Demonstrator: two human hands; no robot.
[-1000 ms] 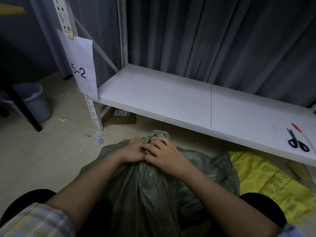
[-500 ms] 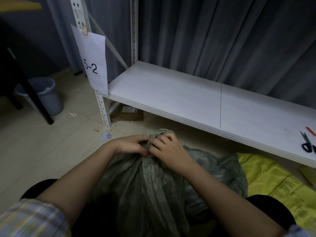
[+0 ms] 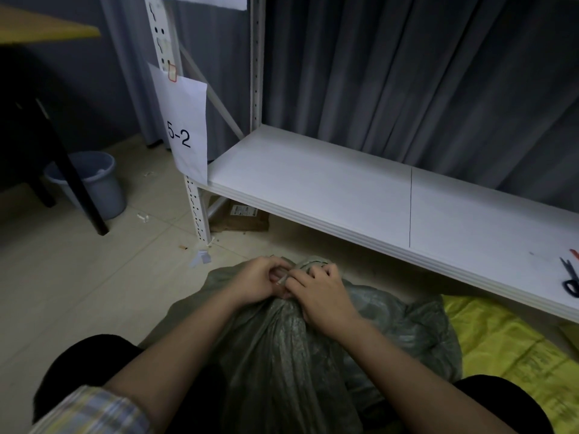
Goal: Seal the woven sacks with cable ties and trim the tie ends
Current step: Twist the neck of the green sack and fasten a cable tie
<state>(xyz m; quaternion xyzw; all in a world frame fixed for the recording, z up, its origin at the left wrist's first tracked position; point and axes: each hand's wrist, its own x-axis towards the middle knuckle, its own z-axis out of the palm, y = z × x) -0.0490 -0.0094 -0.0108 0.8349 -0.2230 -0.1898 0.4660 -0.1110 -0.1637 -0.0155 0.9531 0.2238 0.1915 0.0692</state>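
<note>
On the floor, left hand point(image 3: 258, 281) and right hand point(image 3: 322, 292) clutch the green sack point(image 3: 282, 355) neck.

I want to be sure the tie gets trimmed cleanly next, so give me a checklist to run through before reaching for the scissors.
1. Neck of the green sack gathered: ok, both hands bunch it.
2. Left hand grips the neck: ok.
3. Right hand on the neck: ok, fingers curled round it.
4. Cable tie pulled tight: cannot tell, only a pale strip shows between the fingers.
5. Scissors within sight: ok, lying on the white shelf at the right edge.
6. A hand free to take them: not ok, both are busy.
</note>
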